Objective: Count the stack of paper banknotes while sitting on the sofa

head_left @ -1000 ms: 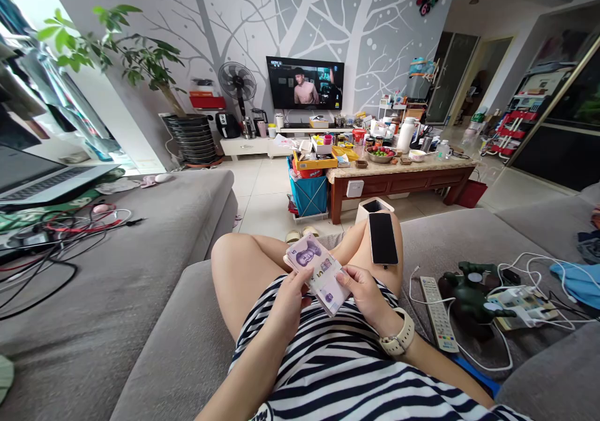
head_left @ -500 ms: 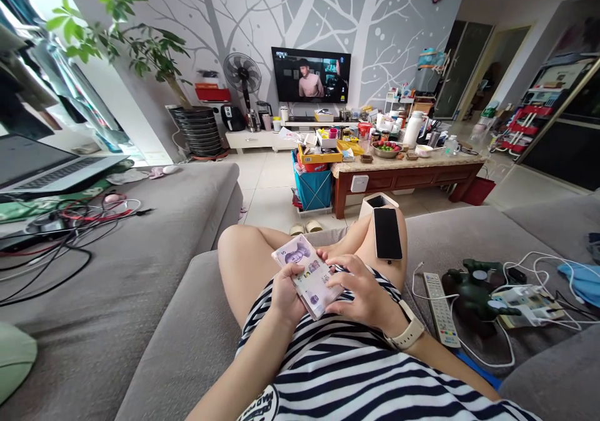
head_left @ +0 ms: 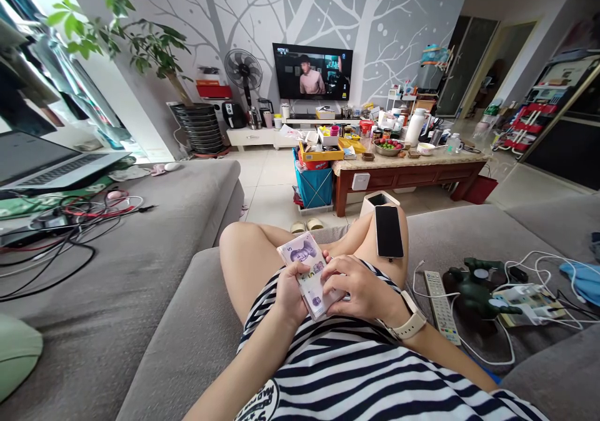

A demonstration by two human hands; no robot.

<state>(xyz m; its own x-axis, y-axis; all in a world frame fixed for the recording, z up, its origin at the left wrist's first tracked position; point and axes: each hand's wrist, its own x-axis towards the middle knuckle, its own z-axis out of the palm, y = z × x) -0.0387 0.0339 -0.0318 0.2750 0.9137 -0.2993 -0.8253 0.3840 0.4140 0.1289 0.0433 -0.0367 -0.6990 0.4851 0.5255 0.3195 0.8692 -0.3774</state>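
A stack of purple five-yuan banknotes [head_left: 300, 251] lies tilted above my lap, its printed face up. My left hand [head_left: 291, 293] grips it from the left, thumb pressed on the top note and the other fingers underneath, mostly hidden. Over the stack's right edge, my right hand [head_left: 359, 287] curls its fingertips onto the top note, with the thumb at the lower corner. A pale watch [head_left: 409, 322] circles my right wrist. On my right thigh rests a dark-screened phone [head_left: 389, 230], beyond the right hand.
To my right on the grey sofa [head_left: 469, 227] are a remote control [head_left: 441, 305], a dark green device [head_left: 478, 290] and white cables. A laptop [head_left: 70, 165] and tangled cords sit at left. Ahead stands a crowded coffee table [head_left: 412, 174] beside a blue basket [head_left: 315, 188].
My right fingers have shifted left and curled further over the top note. The stack and both hands sit slightly further right in view; the whole view has shifted a little.
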